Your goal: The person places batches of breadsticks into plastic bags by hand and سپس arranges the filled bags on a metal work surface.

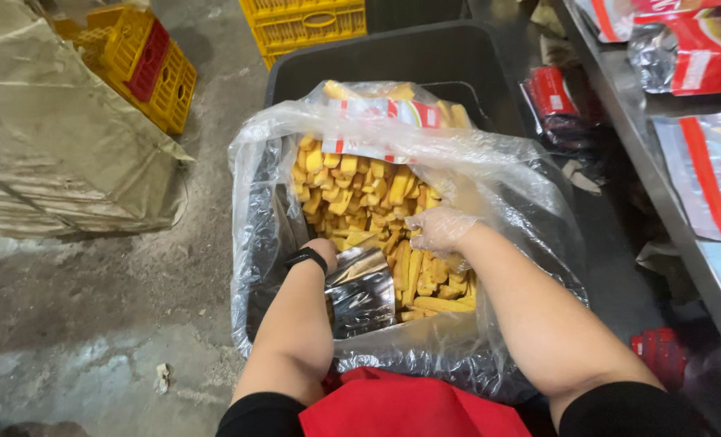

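Note:
A large clear plastic bag (490,162) lines a black bin (409,57) and is full of yellow stick-shaped snacks (360,202). My left hand (321,248), with a black band on the wrist, reaches down into the bag and grips the top of a silver foil pouch (360,295) that stands open among the sticks. My right hand (440,226), in a thin clear glove, is down on the pile just right of the pouch, fingers curled around some sticks.
Yellow plastic crates (146,61) stand at the back left and centre. A bundle wrapped in brown sheeting (53,137) lies on the concrete floor at left. A steel table edge (660,186) at right carries red-and-silver pouches (684,48).

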